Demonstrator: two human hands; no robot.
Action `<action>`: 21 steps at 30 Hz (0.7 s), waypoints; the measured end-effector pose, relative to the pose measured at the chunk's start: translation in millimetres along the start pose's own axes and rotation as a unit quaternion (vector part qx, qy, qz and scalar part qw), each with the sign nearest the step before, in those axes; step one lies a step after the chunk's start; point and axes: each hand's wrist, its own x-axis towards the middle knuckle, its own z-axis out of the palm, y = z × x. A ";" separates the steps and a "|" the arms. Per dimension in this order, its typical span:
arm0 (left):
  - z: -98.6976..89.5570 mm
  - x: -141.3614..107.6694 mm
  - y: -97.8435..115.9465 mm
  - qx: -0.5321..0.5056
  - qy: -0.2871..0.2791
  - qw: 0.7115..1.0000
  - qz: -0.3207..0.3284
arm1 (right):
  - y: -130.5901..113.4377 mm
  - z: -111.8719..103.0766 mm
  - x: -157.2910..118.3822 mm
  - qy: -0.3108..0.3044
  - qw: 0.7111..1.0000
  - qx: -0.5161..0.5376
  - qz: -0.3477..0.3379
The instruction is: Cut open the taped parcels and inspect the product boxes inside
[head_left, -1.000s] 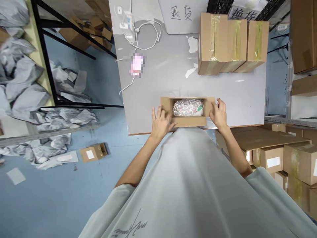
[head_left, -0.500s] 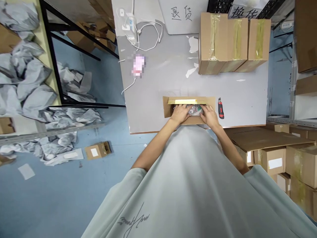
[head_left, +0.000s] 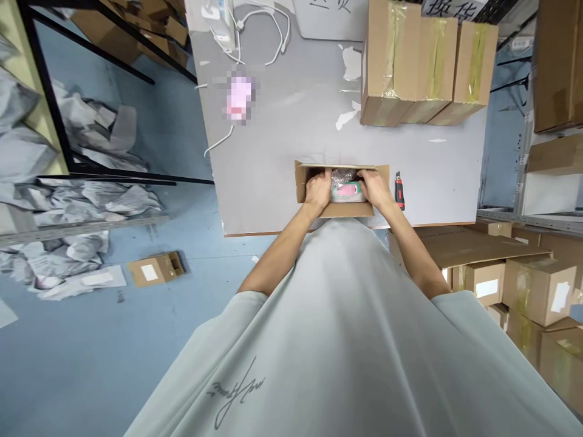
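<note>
Fingers [head_left: 327, 175] of the left hand [head_left: 317, 193] bent and close together, down in the open carton [head_left: 334, 210] at the left end of its contents. Right hand [head_left: 375, 188] mirrors it at the right end, fingers curled inward. Tips partly hidden on both; can't tell if either is pinching anything.

Pink-and-green item [head_left: 347, 190] sits inside the carton, just right of frame centre, between the hands, with crinkled clear wrap [head_left: 342, 176] at its upper side. Can't tell if the coloured part is bare.

Status, my read: opening done, flaps folded out. Contents not out yet, wrap not off.

Box cutter [head_left: 399, 193] lies unheld on the table [head_left: 273, 139], just right of the carton. Three taped cartons [head_left: 389, 67], upper right, look unopened.
</note>
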 end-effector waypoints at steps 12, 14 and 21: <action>-18.7 5.5 -1.6 -0.039 0.059 0.996 0.057 | -37.4 48.5 27.1 -0.118 0.979 -0.165 0.033; -23.0 4.6 -3.2 -0.020 0.037 0.997 0.060 | -41.7 46.9 28.0 -0.129 0.977 -0.169 0.037; -45.1 2.9 -8.6 -0.043 0.037 0.991 0.124 | -52.7 22.1 18.3 -0.122 0.980 -0.152 0.043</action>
